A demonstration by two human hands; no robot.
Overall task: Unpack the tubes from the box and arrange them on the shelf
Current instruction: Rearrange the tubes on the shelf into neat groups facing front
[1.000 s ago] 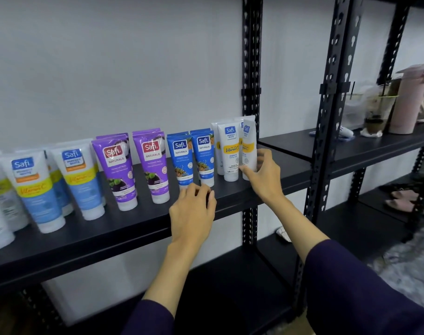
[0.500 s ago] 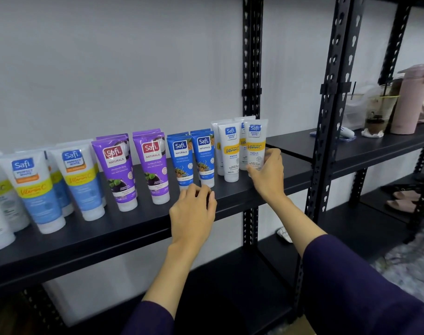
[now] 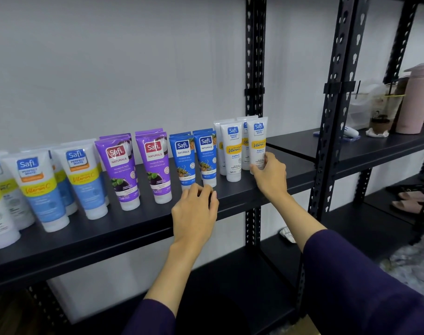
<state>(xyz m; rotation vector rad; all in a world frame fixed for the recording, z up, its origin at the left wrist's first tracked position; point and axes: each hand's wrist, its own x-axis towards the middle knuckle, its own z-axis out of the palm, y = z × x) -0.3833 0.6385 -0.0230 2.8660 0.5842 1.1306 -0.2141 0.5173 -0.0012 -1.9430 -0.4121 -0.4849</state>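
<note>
A row of tubes stands cap-down on the black shelf (image 3: 138, 228): large white-and-blue tubes (image 3: 37, 189) at the left, purple tubes (image 3: 120, 170), blue tubes (image 3: 184, 160), then slim white tubes (image 3: 232, 153). My right hand (image 3: 270, 176) grips the lower part of the rightmost white tube (image 3: 259, 139), which stands upright on the shelf. My left hand (image 3: 194, 211) rests on the shelf's front edge with fingers bent, just in front of the blue tubes' caps, holding nothing. The box is out of view.
A black upright post (image 3: 254, 68) stands behind the white tubes, another post (image 3: 336, 117) further right. The neighbouring shelf (image 3: 351, 151) carries a pink flask (image 3: 415, 100), a plastic drink cup (image 3: 385, 112) and small items. Sandals (image 3: 409, 201) lie on a lower level.
My right hand has turned the rightmost white tube label-forward and set it upright beside the other white tube. My left hand has stayed on the shelf edge.
</note>
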